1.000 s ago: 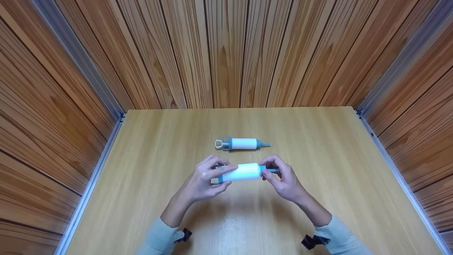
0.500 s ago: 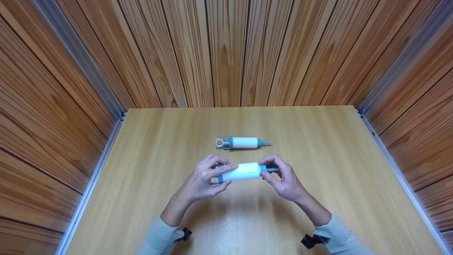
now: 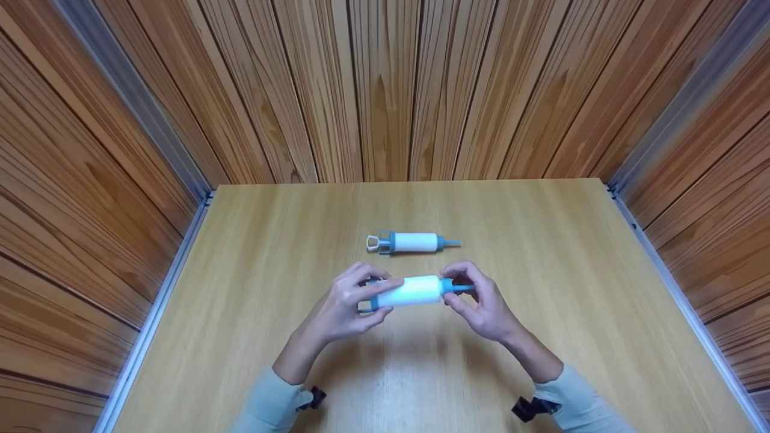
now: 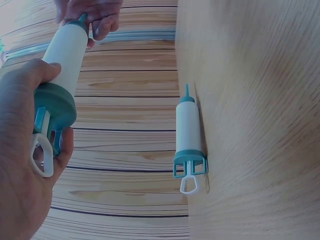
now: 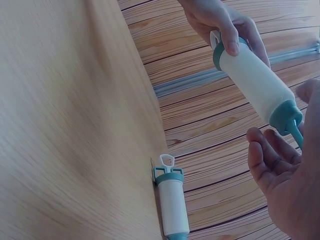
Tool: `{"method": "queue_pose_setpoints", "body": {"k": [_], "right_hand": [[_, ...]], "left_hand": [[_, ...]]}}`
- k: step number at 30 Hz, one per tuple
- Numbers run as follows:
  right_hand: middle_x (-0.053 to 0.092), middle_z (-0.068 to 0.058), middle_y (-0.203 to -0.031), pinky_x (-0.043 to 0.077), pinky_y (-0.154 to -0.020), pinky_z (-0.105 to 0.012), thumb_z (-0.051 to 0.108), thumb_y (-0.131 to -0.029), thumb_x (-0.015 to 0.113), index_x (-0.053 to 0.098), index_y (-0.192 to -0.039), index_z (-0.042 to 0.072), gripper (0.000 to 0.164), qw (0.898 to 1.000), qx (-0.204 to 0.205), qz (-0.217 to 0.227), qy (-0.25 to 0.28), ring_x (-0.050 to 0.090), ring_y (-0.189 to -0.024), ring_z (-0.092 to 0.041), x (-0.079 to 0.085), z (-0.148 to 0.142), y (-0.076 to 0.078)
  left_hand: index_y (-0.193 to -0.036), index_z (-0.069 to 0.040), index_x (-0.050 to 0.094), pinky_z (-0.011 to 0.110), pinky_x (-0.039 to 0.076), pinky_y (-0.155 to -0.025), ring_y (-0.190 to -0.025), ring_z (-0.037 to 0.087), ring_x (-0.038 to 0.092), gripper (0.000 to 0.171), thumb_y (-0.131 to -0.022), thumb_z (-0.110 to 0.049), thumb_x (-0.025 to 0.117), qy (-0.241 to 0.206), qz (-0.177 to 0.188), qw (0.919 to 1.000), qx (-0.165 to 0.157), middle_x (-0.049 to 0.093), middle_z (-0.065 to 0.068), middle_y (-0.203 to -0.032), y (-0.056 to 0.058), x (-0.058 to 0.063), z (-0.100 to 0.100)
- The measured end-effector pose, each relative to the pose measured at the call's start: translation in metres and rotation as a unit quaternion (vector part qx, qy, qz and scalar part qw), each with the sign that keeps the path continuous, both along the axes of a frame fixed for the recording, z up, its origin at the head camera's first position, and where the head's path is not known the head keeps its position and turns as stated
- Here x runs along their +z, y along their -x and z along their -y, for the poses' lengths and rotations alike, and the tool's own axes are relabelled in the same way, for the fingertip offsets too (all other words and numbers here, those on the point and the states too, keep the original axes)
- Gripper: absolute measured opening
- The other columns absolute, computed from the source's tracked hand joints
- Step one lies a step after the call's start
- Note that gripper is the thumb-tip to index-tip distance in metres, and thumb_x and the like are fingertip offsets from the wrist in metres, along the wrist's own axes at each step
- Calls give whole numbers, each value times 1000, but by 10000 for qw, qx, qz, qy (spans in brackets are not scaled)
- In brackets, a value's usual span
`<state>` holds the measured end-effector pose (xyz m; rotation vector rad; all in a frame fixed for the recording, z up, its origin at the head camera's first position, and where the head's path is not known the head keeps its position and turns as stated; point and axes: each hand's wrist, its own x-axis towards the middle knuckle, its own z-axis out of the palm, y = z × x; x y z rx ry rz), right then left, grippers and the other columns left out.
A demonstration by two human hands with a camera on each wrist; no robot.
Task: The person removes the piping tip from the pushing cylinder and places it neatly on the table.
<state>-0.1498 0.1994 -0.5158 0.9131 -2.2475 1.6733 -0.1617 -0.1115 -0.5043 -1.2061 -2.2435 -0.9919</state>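
A large plastic syringe [image 3: 415, 290], with a white barrel and teal ends, is held level above the table between both hands. My left hand [image 3: 355, 300] grips its plunger end, fingers along the barrel; the white plunger ring [image 4: 42, 156] shows by the palm in the left wrist view. At the other end my right hand [image 3: 481, 304] has thumb and fingers curled round the teal nozzle cap [image 5: 286, 117], fingertips right at its edge. A second, similar syringe [image 3: 415, 242] lies on the table beyond the hands, its nozzle pointing right.
The wooden table [image 3: 240, 313] stretches under both hands. Wood-plank walls [image 3: 385, 90] stand behind it and at both sides, with metal rails [image 3: 150, 313] along the side edges. Black wrist mounts [image 3: 532, 410] sit at the sleeves.
The right fingers shift slightly at the nozzle cap. The left hand, the held syringe's place and the syringe on the table stay practically the same.
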Motion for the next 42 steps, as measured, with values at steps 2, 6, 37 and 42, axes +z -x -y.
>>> {"method": "queue_pose_setpoints", "body": {"k": [2, 6, 37, 42], "right_hand": [[70, -24, -115, 66, -80, -25, -12, -101, 64, 62, -128, -8, 28, 10000, 8, 45, 19, 70, -96, -5, 0, 0, 1], [69, -24, -110, 66, -75, -29, -11, -104, 62, 63, -125, -7, 21, 9999, -49, 161, 6, 68, -93, -4, 0, 1, 1], [68, -24, -117, 68, -88, -24, -17, -96, 70, 60, -127, -9, 33, 9998, 135, -30, 125, 73, -104, -5, 1, -2, 0], [67, -24, -120, 68, -88, -24, -15, -98, 68, 58, -129, -10, 33, 9999, 119, 65, 94, 74, -103, -5, 1, -2, 0]], "left_hand": [[-137, -15, 81, 39, 69, -92, -115, 28, 71, 50, -89, -14, 95, 16, 63, 10000, 4, 78, 11, -126, 0, 1, 0], [-138, -15, 81, 44, 69, -92, -116, 29, 71, 51, -89, -13, 95, -23, 151, 9999, -30, 78, 12, -128, -2, 2, 0], [-138, -17, 81, 36, 68, -90, -114, 28, 70, 53, -87, -14, 97, -25, -96, 9999, -18, 78, 11, -126, 0, 2, -1], [-138, -16, 81, 37, 68, -92, -115, 27, 70, 52, -88, -15, 96, 25, 9, 10000, -2, 78, 10, -126, 1, 2, -1]]}}
